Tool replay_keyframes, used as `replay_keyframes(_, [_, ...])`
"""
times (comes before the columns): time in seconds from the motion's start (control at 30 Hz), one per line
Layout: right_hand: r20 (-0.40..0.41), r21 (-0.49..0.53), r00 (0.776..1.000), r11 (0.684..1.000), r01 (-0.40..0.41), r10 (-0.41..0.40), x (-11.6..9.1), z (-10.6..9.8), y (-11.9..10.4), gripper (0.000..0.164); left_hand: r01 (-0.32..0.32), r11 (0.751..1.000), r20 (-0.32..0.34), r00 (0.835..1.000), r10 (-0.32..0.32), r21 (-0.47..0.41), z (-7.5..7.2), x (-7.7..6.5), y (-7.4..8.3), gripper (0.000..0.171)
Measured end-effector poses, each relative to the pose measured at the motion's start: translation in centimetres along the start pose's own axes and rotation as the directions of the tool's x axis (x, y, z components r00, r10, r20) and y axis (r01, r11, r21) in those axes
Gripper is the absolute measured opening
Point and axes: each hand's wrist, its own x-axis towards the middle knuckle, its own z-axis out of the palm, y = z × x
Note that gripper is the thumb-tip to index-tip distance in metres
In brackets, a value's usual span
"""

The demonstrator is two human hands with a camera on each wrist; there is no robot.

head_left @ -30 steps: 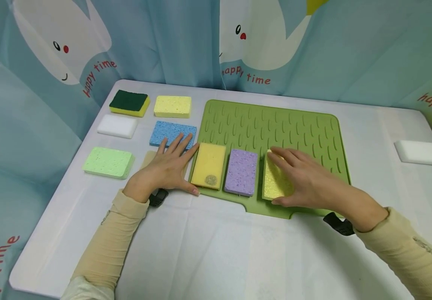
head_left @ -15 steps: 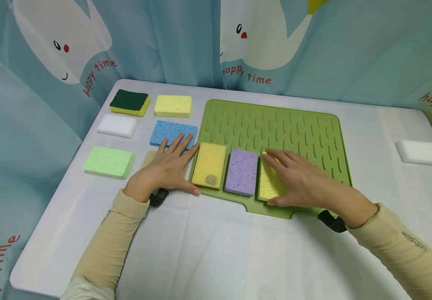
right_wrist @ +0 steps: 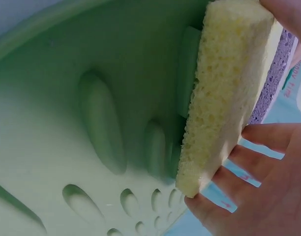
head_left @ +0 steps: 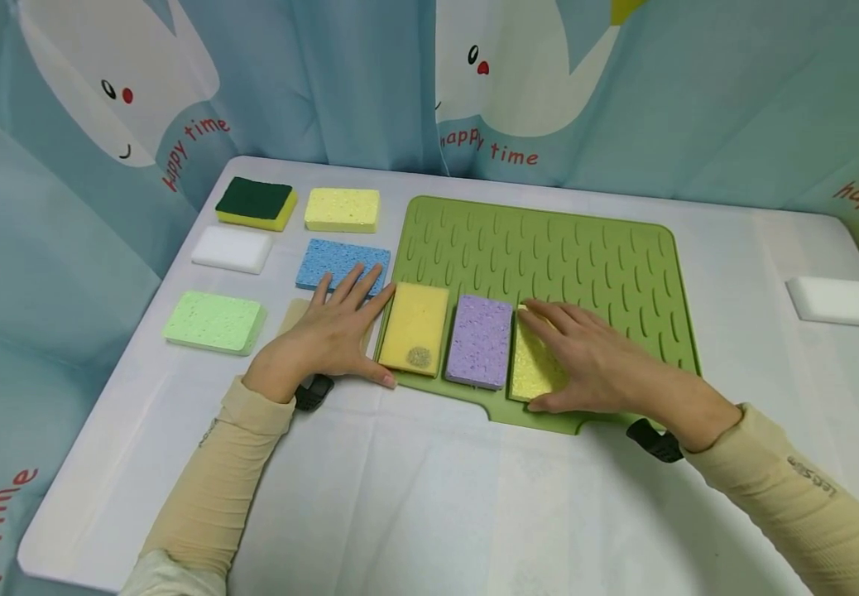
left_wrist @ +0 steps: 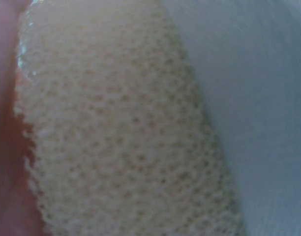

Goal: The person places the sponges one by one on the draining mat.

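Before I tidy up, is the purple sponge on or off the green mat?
On: the head view shows the purple sponge inside the edges of the green mat.

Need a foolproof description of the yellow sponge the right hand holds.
Start at the green mat. On its near half, look just right of the purple sponge. There lies the yellow sponge, the only sponge gripped by the right hand.

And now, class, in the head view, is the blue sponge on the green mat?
No, the blue sponge lies on the table left of the mat, partly covered by the left hand.
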Motion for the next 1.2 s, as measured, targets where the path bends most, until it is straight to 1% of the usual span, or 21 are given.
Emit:
replay_keyframes(0.13, [-0.016, -0.006, 1.0, 1.0, 0.014, -0.014, 0.2, 0.0, 0.1, 0.11, -0.002, 1.0, -0.004, 1.0, 0.002, -0.004, 0.0, 0.0, 0.0, 0.132])
replay_keyframes(0.37, [0.027, 0.0, 1.0, 1.0, -0.004, 0.004, 0.3, 0.0, 0.1, 0.114, -0.005, 1.0, -0.008, 1.0, 0.005, -0.004, 0.0, -0.1, 0.0, 0.132])
replay_keyframes(0.53, [0.037, 0.009, 0.999, 1.0, -0.015, 0.015, 0.1, -0.4, 0.0, 0.116, -0.008, 1.0, -0.01, 1.0, 0.008, -0.005, -0.1, -0.1, 0.1, 0.132])
replay_keyframes(0.67, [0.045, 0.02, 0.998, 0.999, -0.04, 0.039, -0.3, -1.1, 0.0, 0.112, -0.006, 1.0, -0.007, 1.0, 0.006, -0.008, 0.0, -0.1, 0.0, 0.132])
replay_keyframes(0.8, [0.052, 0.054, 0.996, 0.996, -0.077, 0.074, -0.9, -1.9, 0.6, 0.105, -0.004, 1.0, -0.004, 1.0, 0.004, -0.01, -0.1, -0.1, 0.0, 0.133])
replay_keyframes(0.9, [0.034, 0.07, 0.995, 0.992, -0.101, 0.099, -1.3, -2.5, 1.2, 0.1, -0.004, 1.0, -0.005, 1.0, 0.004, -0.007, -0.1, -0.1, 0.0, 0.133])
replay_keyframes(1.03, [0.015, 0.065, 0.991, 0.989, -0.133, 0.132, -1.7, -3.1, 1.8, 0.096, -0.003, 1.0, -0.007, 1.0, 0.003, -0.005, -0.1, -0.1, 0.0, 0.133])
replay_keyframes(1.2, [-0.004, 0.081, 0.984, 0.981, -0.179, 0.18, -2.2, -3.7, 2.4, 0.093, -0.002, 1.0, -0.006, 1.0, 0.002, -0.01, -0.1, -0.1, 0.1, 0.132])
